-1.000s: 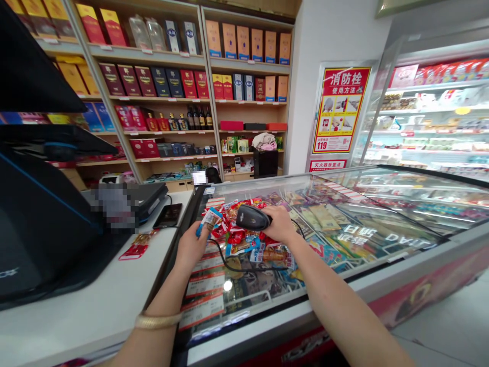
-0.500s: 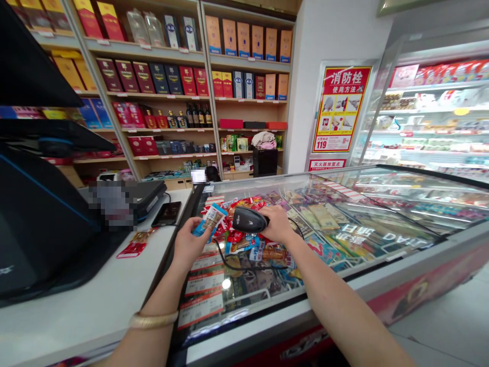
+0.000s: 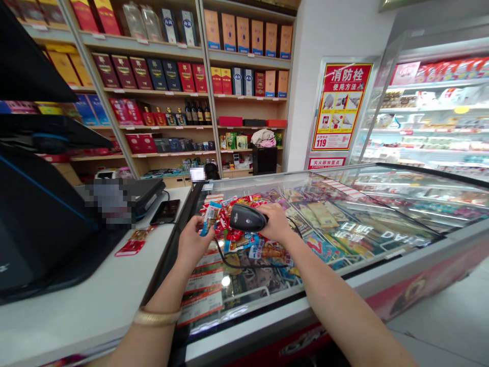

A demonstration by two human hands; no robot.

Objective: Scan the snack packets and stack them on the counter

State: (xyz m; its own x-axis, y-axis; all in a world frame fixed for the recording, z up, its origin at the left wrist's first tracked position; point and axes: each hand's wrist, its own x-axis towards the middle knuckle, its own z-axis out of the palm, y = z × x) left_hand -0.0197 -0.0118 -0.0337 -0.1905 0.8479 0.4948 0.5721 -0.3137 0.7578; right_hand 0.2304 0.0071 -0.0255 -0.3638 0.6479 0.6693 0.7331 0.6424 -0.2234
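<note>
One small blue-edged plastic snack packet (image 3: 211, 217) is pinched in the left hand (image 3: 194, 238), just left of the middle of the frame, thumb and fingers nearly closed on it. That wrist's got a gold-coloured bracelet (image 3: 157, 317) further up the arm, lower left. The right hand (image 3: 275, 223) is curled shut around the grip of a black plastic handheld scanner (image 3: 246, 218), dead centre, with its wide head pointing left toward the packet, the two well short of touching.

Below and behind them there's a messy pile of red and blue wrapped snacks (image 3: 239, 243) on a big glass-topped freezer (image 3: 263, 291), plus a thin black cable (image 3: 225, 261) looping round the near side of the pile. Over on the white counter (image 3: 95, 300) at left, a shiny red packet (image 3: 132, 244) lies flat near a black phone (image 3: 165, 212), next to a bulky black register (image 3: 42, 219). Wooden shelves (image 3: 168, 131) of boxes and bottles fill the upper left, and a red-and-yellow poster (image 3: 342, 107) hangs upper right.
</note>
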